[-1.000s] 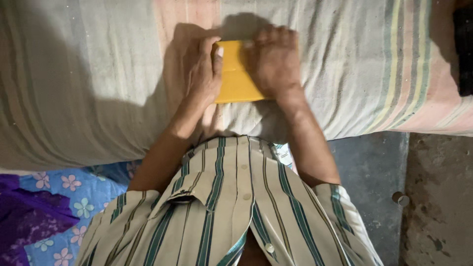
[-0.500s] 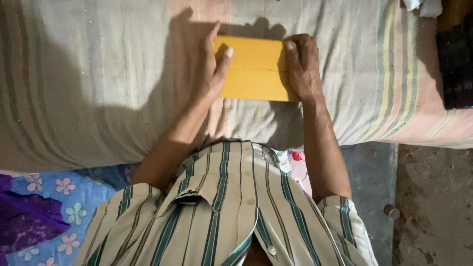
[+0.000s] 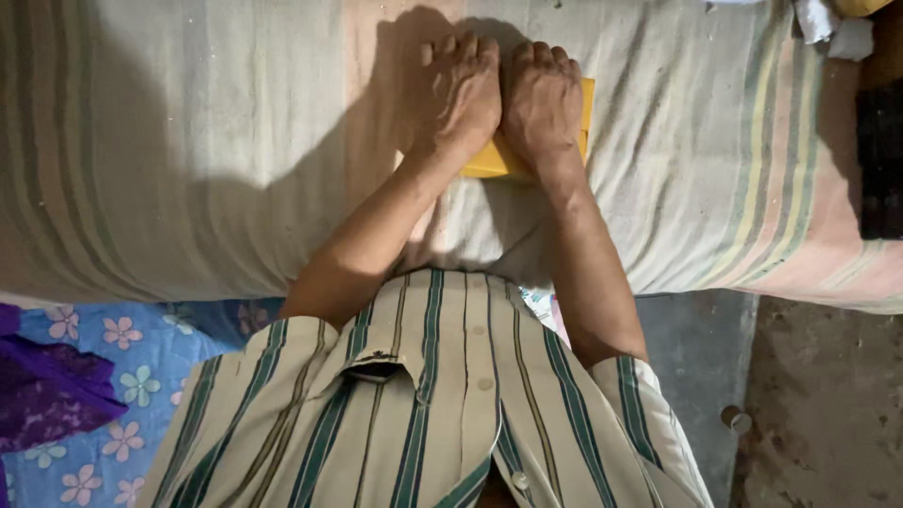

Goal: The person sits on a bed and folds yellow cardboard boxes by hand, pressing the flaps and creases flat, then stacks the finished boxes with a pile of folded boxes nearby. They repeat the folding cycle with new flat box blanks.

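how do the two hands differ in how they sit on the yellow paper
The left hand lies mostly over the striped cloth, covering only the left end of the yellow folded paper; the right hand lies squarely on the paper, with yellow showing beside it. The left forearm comes in at a slant, the right forearm runs nearly straight up. Both hands are palm down, fingers together, side by side.

Yellow paper point(image 3: 489, 162) on pale striped cloth point(image 3: 188, 141); green-striped shirt point(image 3: 423, 414).
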`<state>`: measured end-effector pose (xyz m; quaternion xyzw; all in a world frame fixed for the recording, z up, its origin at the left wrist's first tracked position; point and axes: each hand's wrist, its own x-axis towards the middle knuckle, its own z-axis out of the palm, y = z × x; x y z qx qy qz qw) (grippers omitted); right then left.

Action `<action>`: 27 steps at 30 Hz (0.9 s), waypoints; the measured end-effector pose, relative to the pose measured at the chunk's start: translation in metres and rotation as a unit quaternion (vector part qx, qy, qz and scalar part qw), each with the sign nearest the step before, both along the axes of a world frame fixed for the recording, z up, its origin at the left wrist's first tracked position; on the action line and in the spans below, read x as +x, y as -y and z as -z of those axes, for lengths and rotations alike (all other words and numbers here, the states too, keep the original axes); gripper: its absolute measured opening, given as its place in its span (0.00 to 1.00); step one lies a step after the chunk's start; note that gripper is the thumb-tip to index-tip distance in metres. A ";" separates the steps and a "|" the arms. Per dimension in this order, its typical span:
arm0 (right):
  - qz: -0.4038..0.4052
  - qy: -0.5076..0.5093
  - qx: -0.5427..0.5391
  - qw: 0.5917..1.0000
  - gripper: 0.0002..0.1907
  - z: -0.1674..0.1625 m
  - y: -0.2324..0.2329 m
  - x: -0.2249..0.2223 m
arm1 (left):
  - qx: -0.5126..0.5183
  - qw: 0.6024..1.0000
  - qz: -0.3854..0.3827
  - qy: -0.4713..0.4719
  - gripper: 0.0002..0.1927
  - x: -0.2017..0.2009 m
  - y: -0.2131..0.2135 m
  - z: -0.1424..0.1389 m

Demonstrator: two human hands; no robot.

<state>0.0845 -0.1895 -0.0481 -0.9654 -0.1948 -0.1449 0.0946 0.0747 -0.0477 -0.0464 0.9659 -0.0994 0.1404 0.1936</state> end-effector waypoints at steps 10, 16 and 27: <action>0.047 0.084 -0.099 0.990 0.16 -0.001 0.025 0.003 | -0.060 0.997 -0.054 0.013 0.17 0.025 0.005 0.005; 0.107 0.048 -0.048 0.992 0.21 -0.007 0.015 0.003 | -0.121 0.983 -0.022 -0.137 0.26 0.037 0.017 0.013; 0.039 0.080 -0.036 0.995 0.09 -0.012 0.010 -0.040 | -0.009 1.000 -0.013 0.020 0.11 -0.040 0.015 -0.005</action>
